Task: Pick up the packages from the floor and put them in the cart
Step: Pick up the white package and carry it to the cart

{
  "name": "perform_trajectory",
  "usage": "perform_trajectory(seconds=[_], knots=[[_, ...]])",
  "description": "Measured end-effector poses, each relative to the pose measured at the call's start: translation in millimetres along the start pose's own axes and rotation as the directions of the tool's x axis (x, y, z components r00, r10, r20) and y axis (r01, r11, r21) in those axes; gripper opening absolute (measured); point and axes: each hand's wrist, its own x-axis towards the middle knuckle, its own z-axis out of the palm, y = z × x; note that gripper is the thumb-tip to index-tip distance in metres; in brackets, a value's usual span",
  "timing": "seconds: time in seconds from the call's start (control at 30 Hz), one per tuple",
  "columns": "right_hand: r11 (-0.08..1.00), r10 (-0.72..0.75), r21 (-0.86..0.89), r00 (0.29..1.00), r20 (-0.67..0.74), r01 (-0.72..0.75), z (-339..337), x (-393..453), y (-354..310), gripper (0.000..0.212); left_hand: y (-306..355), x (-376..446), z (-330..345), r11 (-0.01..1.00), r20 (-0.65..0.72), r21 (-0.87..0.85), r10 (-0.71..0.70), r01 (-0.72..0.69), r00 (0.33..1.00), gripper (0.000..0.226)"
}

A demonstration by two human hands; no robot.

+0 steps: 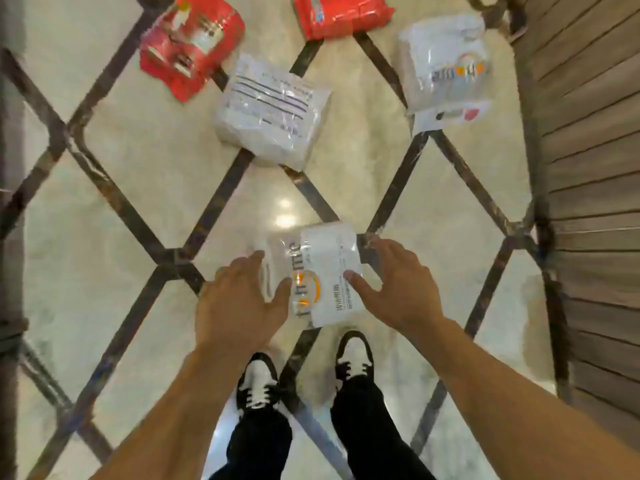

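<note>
Five packages on the floor [145, 188], none lifted clear that I can see; cart not in frame, so I cannot tell what is already loaded

Left to right, far row: red package [190, 43] top left, flat, room all round it. Clear-wrapped white package [273, 109] near centre, its upper corner just beside the red one. Second red package [339, 15] at the top edge, partly cut off. White package with orange print [446, 67] at right, near the slatted wood panel [588, 133] (tight side for a reach)

Near row: small white package [311, 275] just ahead of my shoes [258, 382], lying on the floor as far as I can judge. Left hand [239, 303] spread wide, thumb on its left edge, fingers over the side. Right hand [398, 289] also spread, thumb touching the right edge. Neither has closed on it yet

Judgement: early going, this one is first in hand, four more after. Open floor left and centre; wood panel bounds the right
</note>
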Motion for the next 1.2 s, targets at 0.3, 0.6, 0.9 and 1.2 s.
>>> perform_trajectory(seconds=[0.3,0.6,0.9,1.2], knots=[[0.944,0.181,0.268,0.982,0.062,-0.191,175,71,78,0.092,-62,76,195,0.929,0.188,-0.17,-0.297,0.329,0.936,0.094],[0.75,0.287,0.591,0.951,0.112,-0.296,195,73,82,0.072,-35,82,227,0.677,0.134,-0.686,-0.24,0.265,0.961,0.085],[0.768,0.191,0.637,0.974,-0.125,-0.069,19,66,18,0.073,37,75,60,0.784,-0.101,-0.621,-0.083,0.003,0.991,0.082],[0.744,0.148,0.661,0.941,-0.306,0.097,-291,8,-57,0.079,194,-5,-232,0.825,-0.351,-0.508,0.063,-0.247,0.934,0.076]])
